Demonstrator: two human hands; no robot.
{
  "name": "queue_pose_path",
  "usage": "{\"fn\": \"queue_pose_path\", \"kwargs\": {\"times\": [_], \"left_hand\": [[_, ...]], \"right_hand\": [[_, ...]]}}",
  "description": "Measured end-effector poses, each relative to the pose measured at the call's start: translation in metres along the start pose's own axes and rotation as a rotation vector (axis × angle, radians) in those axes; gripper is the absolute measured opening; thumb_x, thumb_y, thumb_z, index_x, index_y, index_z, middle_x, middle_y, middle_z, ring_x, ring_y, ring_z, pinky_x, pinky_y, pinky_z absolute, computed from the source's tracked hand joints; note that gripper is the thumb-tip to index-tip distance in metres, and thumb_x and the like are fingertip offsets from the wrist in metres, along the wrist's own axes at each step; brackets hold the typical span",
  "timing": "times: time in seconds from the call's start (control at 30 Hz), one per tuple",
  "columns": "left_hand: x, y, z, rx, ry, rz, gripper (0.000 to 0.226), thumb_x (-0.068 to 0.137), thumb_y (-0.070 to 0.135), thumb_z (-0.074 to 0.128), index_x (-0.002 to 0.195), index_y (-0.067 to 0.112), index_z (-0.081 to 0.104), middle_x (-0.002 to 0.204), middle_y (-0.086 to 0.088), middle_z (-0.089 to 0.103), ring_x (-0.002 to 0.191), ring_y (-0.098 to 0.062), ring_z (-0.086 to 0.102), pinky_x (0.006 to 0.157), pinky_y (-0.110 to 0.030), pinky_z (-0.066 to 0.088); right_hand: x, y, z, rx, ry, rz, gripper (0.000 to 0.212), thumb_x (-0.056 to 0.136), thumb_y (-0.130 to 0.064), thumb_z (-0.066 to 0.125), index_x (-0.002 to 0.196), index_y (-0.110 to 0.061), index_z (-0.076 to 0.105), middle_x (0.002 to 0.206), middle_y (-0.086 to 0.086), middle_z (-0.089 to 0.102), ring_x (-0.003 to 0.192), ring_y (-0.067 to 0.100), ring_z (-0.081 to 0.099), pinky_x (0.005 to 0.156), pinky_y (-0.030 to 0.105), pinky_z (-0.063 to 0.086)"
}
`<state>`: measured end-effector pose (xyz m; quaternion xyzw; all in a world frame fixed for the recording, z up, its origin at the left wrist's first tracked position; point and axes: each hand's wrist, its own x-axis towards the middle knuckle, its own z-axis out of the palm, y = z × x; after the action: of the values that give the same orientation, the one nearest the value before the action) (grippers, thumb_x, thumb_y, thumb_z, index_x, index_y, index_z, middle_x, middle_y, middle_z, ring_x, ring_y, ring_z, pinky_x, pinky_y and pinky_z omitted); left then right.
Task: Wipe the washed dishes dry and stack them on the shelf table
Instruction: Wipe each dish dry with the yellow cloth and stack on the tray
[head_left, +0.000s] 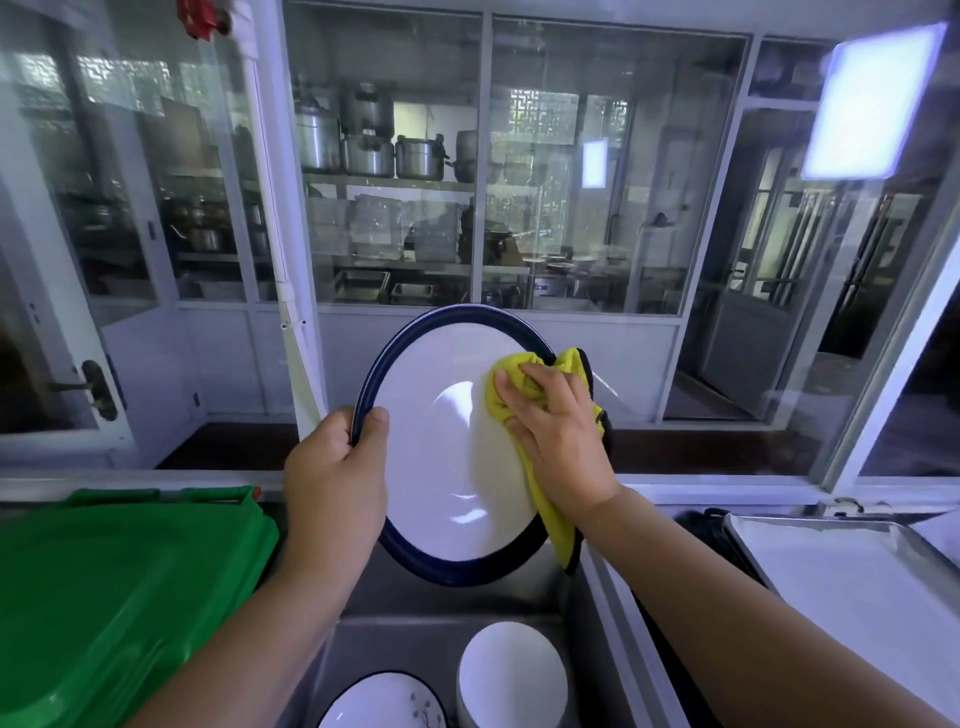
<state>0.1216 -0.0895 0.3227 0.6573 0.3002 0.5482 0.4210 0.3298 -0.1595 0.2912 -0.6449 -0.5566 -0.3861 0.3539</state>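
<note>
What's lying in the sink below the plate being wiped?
In the sink: a white bowl and a blue-rimmed patterned plate. The left forearm covers the sink's left side.
</note>
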Motion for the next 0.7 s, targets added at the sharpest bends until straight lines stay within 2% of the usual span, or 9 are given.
{"fn": "queue_pose_path", "kwargs": {"times": [0.1, 0.2, 0.27, 0.37, 0.43, 0.5, 0.57, 0.63, 0.7], "left_hand": [[-0.007, -0.003, 0.002, 0.032, -0.044, -0.03, 0.044, 0.095, 0.026, 0.056, 0.068, -0.005, 0.041, 0.054, -0.009, 0.037, 0.051, -0.015, 0.032, 0.049, -0.028, 0.026], [-0.015, -0.009, 0.008, 0.1, -0.112, -0.013, 0.045, 0.092, 0.038, 0.057, 0.073, -0.003, 0.05, 0.056, -0.017, 0.043, 0.054, -0.02, 0.038, 0.054, -0.034, 0.03], [-0.018, -0.01, 0.009, 0.118, -0.123, -0.001, 0.049, 0.086, 0.045, 0.053, 0.075, -0.003, 0.053, 0.055, -0.014, 0.044, 0.054, -0.021, 0.039, 0.055, -0.035, 0.03], [-0.015, -0.01, 0.006, 0.126, -0.13, 0.006, 0.039, 0.093, 0.033, 0.057, 0.075, -0.002, 0.055, 0.057, -0.014, 0.048, 0.056, -0.023, 0.043, 0.055, -0.035, 0.032], [-0.013, -0.007, 0.001, 0.131, -0.128, 0.021, 0.036, 0.093, 0.028, 0.057, 0.071, 0.0, 0.053, 0.052, -0.007, 0.045, 0.052, -0.016, 0.04, 0.054, -0.034, 0.031], [-0.011, -0.003, -0.002, 0.137, -0.137, 0.039, 0.039, 0.092, 0.027, 0.058, 0.065, 0.001, 0.047, 0.046, 0.003, 0.036, 0.048, -0.013, 0.033, 0.052, -0.033, 0.028], [-0.01, 0.0, -0.003, 0.134, -0.141, 0.045, 0.044, 0.091, 0.025, 0.06, 0.063, -0.002, 0.038, 0.047, 0.003, 0.03, 0.05, -0.015, 0.028, 0.053, -0.032, 0.025], [-0.009, 0.001, -0.005, 0.098, -0.136, 0.034, 0.046, 0.092, 0.023, 0.061, 0.065, -0.005, 0.035, 0.051, -0.002, 0.029, 0.053, -0.016, 0.026, 0.053, -0.03, 0.023], [-0.008, 0.003, -0.007, 0.068, -0.124, 0.022, 0.047, 0.092, 0.023, 0.06, 0.064, -0.003, 0.034, 0.052, -0.004, 0.028, 0.051, -0.013, 0.025, 0.05, -0.027, 0.022]], "right_hand": [[0.011, -0.02, 0.002, 0.03, 0.061, -0.084, 0.04, 0.095, -0.021, 0.047, 0.134, -0.015, 0.054, 0.123, 0.011, 0.045, 0.105, 0.03, 0.042, 0.092, 0.044, 0.044], [0.026, -0.041, 0.0, 0.095, 0.16, -0.126, 0.04, 0.092, -0.017, 0.052, 0.132, -0.017, 0.045, 0.122, 0.008, 0.04, 0.106, 0.028, 0.044, 0.096, 0.039, 0.039], [0.034, -0.047, -0.003, 0.152, 0.195, -0.133, 0.044, 0.09, -0.018, 0.057, 0.131, -0.014, 0.042, 0.126, 0.007, 0.041, 0.111, 0.027, 0.044, 0.1, 0.037, 0.036], [0.044, -0.042, -0.014, 0.153, 0.081, -0.197, 0.051, 0.088, -0.028, 0.059, 0.132, -0.007, 0.043, 0.13, 0.011, 0.051, 0.118, 0.026, 0.046, 0.103, 0.035, 0.034], [0.055, -0.036, -0.027, 0.097, -0.057, -0.208, 0.053, 0.085, -0.039, 0.058, 0.128, -0.009, 0.052, 0.12, 0.008, 0.062, 0.108, 0.025, 0.053, 0.093, 0.036, 0.041], [0.064, -0.034, -0.042, 0.111, -0.194, -0.064, 0.053, 0.08, -0.047, 0.064, 0.123, -0.018, 0.059, 0.111, -0.001, 0.065, 0.097, 0.023, 0.061, 0.081, 0.032, 0.046], [0.069, -0.028, -0.051, 0.173, -0.319, 0.152, 0.051, 0.077, -0.046, 0.074, 0.12, -0.023, 0.06, 0.107, -0.006, 0.066, 0.093, 0.019, 0.062, 0.076, 0.029, 0.046], [0.068, -0.02, -0.054, 0.229, -0.368, 0.332, 0.045, 0.075, -0.044, 0.078, 0.112, -0.024, 0.061, 0.096, -0.008, 0.067, 0.087, 0.015, 0.062, 0.073, 0.03, 0.049], [0.065, -0.012, -0.056, 0.35, -0.337, 0.468, 0.034, 0.075, -0.04, 0.079, 0.1, -0.024, 0.062, 0.086, -0.006, 0.068, 0.08, 0.015, 0.064, 0.07, 0.035, 0.053]]}}
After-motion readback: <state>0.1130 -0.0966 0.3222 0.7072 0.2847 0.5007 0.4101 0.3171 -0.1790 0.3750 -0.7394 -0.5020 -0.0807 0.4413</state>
